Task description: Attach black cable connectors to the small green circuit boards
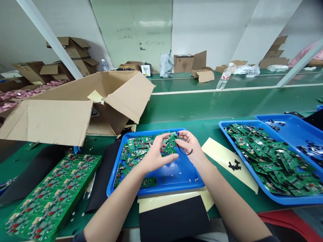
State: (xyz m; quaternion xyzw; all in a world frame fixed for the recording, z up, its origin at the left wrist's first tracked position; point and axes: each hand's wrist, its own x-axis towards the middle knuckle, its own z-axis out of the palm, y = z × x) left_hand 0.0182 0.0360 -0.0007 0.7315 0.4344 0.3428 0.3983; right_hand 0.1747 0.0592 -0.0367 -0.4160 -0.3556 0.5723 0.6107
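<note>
Both my hands meet over a blue tray (176,174) that holds several small green circuit boards (135,149). My left hand (155,154) and my right hand (189,144) pinch one small green circuit board (171,144) between them, lifted just above the tray. A thin black loop (186,153), wire or rubber, hangs from my right hand's fingers. Both hands have their fingers closed on the board.
A stack of large green circuit panels (52,191) lies at the left. An open cardboard box (75,107) stands behind it. At the right a second blue tray (280,198) is heaped with boards. Yellow backing paper (227,158) and a black sheet (174,218) lie near the front edge.
</note>
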